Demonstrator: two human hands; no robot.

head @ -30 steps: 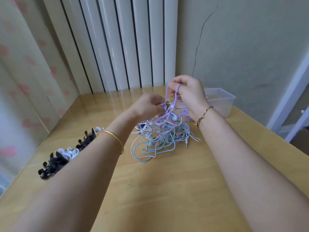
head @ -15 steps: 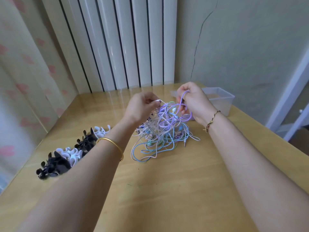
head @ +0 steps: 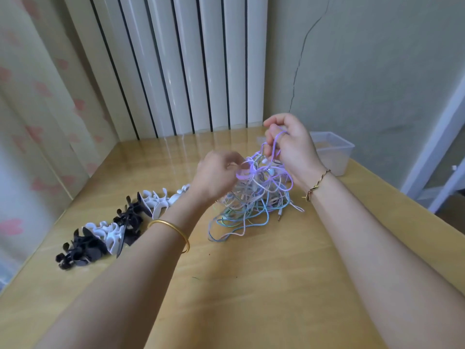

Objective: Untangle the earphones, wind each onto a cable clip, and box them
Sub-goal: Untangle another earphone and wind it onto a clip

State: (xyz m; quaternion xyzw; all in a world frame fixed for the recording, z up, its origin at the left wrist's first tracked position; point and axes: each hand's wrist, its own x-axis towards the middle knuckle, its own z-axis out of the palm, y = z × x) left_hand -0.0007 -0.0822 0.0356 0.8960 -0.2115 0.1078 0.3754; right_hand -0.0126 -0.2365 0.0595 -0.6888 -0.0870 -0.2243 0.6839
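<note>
A tangle of earphones (head: 254, 202) in purple, blue, pink and white cords lies mid-table, partly lifted. My right hand (head: 289, 144) holds a purple cord (head: 273, 144) up above the pile, fingers curled round it. My left hand (head: 219, 172) pinches another loop of the purple cord at the pile's left side; its fingertips are blurred. A row of black and white cable clips (head: 113, 230) lies on the table to the left. A clear plastic box (head: 332, 152) stands at the back right, behind my right hand.
The wooden table (head: 251, 285) fills the foreground, with its right edge running diagonally past my right forearm. A white radiator (head: 188, 66) and a wall stand behind the table, and a curtain hangs on the left.
My right hand has lifted the purple cord higher. My left hand has dropped a little toward the pile and moved closer to it.
</note>
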